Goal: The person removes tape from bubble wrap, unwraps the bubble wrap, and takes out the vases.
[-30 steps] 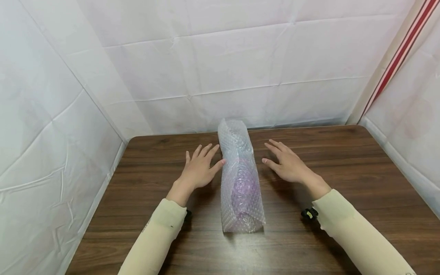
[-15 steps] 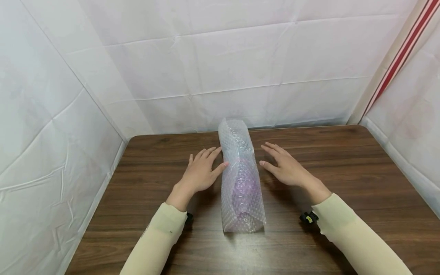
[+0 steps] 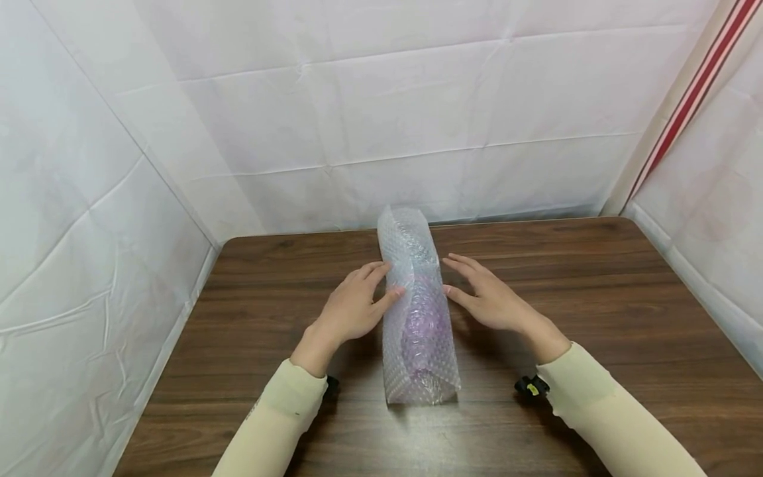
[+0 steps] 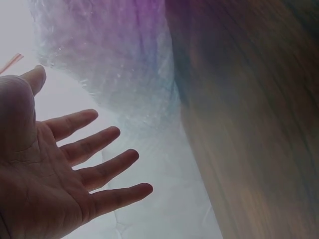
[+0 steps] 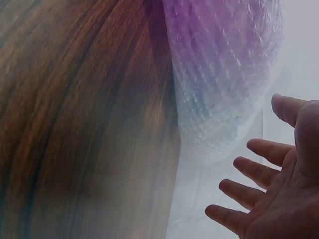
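Note:
A long bundle of bubble wrap (image 3: 420,331) lies lengthwise on the dark wooden table (image 3: 250,331), with something purple showing through its nearer half and a pale bluish tint in the farther half. On its left side is my left hand (image 3: 354,308), fingers spread, thumb overlapping the wrap's edge in the head view. My right hand (image 3: 491,298) hovers along the opposite side, its fingertips right at the wrap's edge. Both wrist views show straight, parted fingers (image 4: 107,172) and nothing gripped, with the bubble wrap (image 5: 224,64) beyond the right hand.
White sheeting (image 3: 387,106) hangs behind the table and down both sides. A red-striped strip (image 3: 691,99) runs up the right corner. Each wrist carries a small black device (image 3: 532,386). The bundle's far end reaches the table's back edge.
Both hands have moved inward toward the bubble-wrapped bundle, the left going right and the right going left, each slightly nearer the person. The bundle has stayed in place.

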A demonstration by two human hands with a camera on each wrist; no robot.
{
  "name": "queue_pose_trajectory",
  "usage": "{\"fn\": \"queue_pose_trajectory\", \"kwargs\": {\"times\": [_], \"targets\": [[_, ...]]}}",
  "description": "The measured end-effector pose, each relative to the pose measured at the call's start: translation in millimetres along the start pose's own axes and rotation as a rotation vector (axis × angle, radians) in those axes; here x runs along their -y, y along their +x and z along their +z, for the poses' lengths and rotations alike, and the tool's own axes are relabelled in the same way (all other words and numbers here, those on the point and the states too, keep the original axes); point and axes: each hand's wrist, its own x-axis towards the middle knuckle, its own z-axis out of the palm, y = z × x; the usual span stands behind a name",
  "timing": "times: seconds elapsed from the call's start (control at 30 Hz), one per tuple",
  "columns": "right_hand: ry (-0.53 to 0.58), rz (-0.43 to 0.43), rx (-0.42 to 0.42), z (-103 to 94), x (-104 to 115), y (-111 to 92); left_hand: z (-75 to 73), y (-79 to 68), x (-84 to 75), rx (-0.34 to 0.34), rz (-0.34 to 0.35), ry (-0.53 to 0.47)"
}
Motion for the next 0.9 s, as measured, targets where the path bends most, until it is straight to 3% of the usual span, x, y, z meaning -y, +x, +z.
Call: {"fn": "queue_pose_trajectory", "kwargs": {"times": [0.47,0.9], "targets": [[0.052,-0.056,-0.001,3.2,24,2,-4.4,-5.5,-26.0,-0.06,0.07,0.046],[0.037,-0.062,-0.067,11.9,35,7,-2.2,-3.3,-33.9,-0.096,0.07,0.101]]}}
